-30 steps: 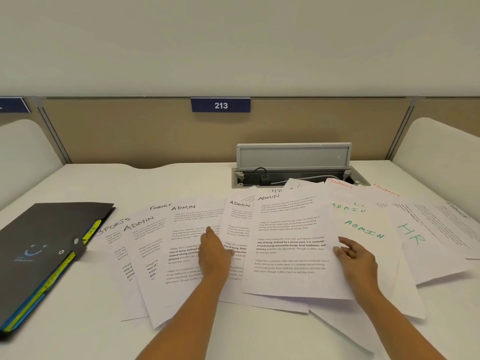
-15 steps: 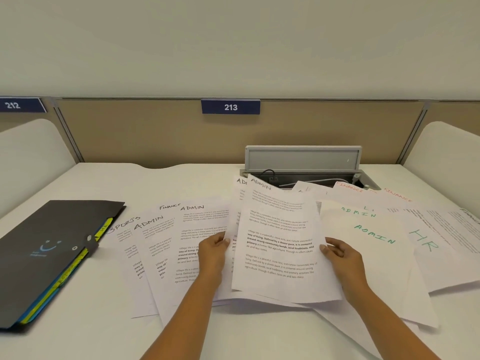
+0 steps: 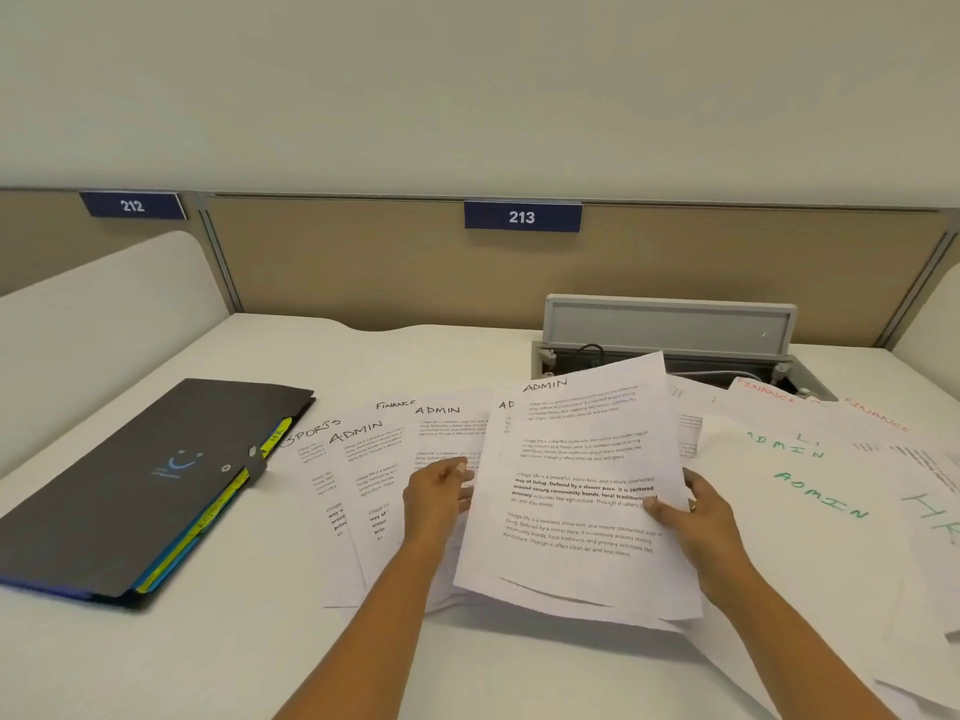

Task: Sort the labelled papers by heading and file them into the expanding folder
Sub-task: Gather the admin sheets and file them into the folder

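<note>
A sheet headed ADMIN (image 3: 582, 459) is raised off the desk, tilted toward me, with at least one more sheet behind it. My left hand (image 3: 439, 498) grips its left edge and my right hand (image 3: 691, 517) grips its right edge. More labelled papers lie fanned on the white desk: a SPORTS sheet (image 3: 311, 449), black ADMIN sheets (image 3: 363, 459) and a FINANCE heading to the left, green-lettered ADMIN sheets (image 3: 810, 491), an HR sheet and red FINANCE headings to the right. The dark expanding folder (image 3: 130, 480) lies shut at the left, coloured tabs showing along its edge.
An open grey cable hatch (image 3: 670, 324) with wires stands behind the papers. A tan partition (image 3: 363, 262) with number plates 212 and 213 closes off the back. White side dividers rise at far left and far right.
Both hands have taken the ADMIN sheets from lying flat on the pile and lifted them up, now held more upright between the hands. The view has shifted a little to the left.
</note>
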{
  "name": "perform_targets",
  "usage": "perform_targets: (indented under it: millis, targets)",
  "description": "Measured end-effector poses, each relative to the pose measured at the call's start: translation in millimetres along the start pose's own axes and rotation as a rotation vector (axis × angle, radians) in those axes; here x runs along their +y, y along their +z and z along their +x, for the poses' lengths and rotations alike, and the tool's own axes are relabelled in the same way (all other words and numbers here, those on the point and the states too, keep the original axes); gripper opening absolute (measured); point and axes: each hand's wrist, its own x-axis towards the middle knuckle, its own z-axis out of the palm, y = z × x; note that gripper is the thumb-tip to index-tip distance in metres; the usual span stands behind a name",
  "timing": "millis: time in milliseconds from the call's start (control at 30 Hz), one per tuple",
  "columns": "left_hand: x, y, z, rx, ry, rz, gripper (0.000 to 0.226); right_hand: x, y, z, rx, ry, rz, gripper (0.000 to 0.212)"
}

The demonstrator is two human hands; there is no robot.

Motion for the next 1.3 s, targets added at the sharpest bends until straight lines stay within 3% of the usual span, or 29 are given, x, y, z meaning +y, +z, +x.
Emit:
perform_targets:
  millis: [100, 233, 400, 600, 833, 1300]
  targets:
    - [-7, -16, 11, 0.122, 0.056, 0.361, 0.039, 2, 5, 2, -0.001, -0.015, -0.002, 0.051]
    - [-15, -33, 20, 0.188, 0.007, 0.869, 0.079, 1, 8, 5, -0.002, -0.015, 0.029, 0.051]
    - [-27, -40, 21, 0.133, -0.066, 1.146, 0.105, 3, 8, 7, 0.000, -0.009, 0.053, 0.048]
    - [-30, -38, 24, 0.163, 0.022, 1.226, 0.091, 3, 9, 8, -0.010, -0.002, 0.077, 0.046]
    - [-18, -28, 22, 0.268, -0.018, 1.146, 0.064, 3, 14, 12, -0.027, 0.002, 0.068, 0.045]
    - [-4, -18, 27, 0.238, -0.169, 1.002, 0.066, 4, 10, 15, -0.039, -0.008, 0.097, 0.041]
